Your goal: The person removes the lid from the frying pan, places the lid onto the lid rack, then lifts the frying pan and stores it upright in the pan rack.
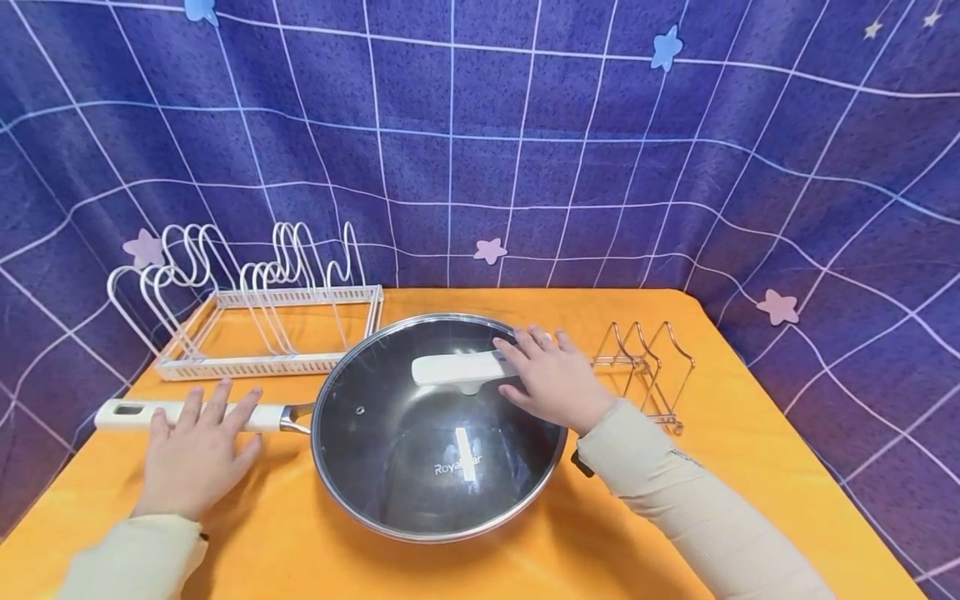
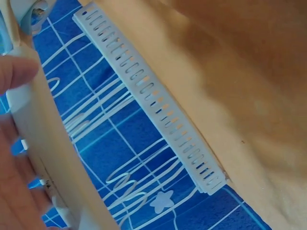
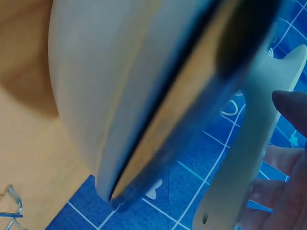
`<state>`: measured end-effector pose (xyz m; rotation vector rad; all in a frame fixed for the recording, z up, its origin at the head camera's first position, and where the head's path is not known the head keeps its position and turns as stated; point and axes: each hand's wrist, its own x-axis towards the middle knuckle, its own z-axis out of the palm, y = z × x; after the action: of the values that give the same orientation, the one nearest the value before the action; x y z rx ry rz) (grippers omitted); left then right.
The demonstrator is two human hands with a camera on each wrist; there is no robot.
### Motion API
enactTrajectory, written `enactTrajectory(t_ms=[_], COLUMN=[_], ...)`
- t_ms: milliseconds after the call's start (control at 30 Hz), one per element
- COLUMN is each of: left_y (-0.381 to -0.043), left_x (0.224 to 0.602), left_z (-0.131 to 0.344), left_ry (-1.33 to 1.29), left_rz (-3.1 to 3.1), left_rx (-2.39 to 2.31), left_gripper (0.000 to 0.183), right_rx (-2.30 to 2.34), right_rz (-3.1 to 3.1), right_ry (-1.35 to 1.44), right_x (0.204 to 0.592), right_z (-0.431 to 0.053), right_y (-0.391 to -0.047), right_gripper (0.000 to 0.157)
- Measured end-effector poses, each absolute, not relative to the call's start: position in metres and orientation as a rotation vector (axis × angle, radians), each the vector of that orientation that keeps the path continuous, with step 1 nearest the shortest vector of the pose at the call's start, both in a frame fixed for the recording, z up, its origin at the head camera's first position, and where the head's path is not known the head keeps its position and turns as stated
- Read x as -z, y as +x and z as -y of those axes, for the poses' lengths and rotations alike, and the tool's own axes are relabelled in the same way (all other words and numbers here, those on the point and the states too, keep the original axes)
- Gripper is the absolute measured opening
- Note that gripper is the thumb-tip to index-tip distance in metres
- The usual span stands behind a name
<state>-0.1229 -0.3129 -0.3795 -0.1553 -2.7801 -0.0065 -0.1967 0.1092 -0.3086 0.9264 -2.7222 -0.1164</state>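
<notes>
A pan with a white body (image 3: 91, 81) sits at the middle of the table under a dark glass lid (image 1: 442, 450) with a steel rim. Its long white handle (image 1: 258, 418) points left. My left hand (image 1: 191, 462) lies over that handle with its fingers spread and fairly straight; in the left wrist view the thumb (image 2: 19, 72) overlaps the handle near the metal joint. Above the lid's white knob-handle (image 1: 453, 369), at its right end, is my right hand (image 1: 555, 379), fingers spread. The right wrist view shows the fingers beside the lid handle, not curled round it.
Behind the pan handle, at the back left, stands a white wire rack (image 1: 251, 367) with upright loops. A smaller metal wire rack (image 1: 656, 375) is right of the pan, partly behind my right arm. An orange cloth (image 1: 757, 467) covers the table, and a blue gridded curtain (image 1: 570, 167) hangs behind.
</notes>
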Motion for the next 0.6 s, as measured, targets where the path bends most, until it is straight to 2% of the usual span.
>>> enactTrajectory(t_ms=[600], left_y=[-0.122], left_x=[0.376], left_z=[0.307], left_ry=[-0.115], left_rz=[2.747], left_rx=[0.076], left_gripper=[0.050], right_rx=[0.143], right_rz=[2.543], right_ry=[1.034], right_x=[0.320], right_z=[-0.107], right_y=[-0.219], right_gripper=[0.056])
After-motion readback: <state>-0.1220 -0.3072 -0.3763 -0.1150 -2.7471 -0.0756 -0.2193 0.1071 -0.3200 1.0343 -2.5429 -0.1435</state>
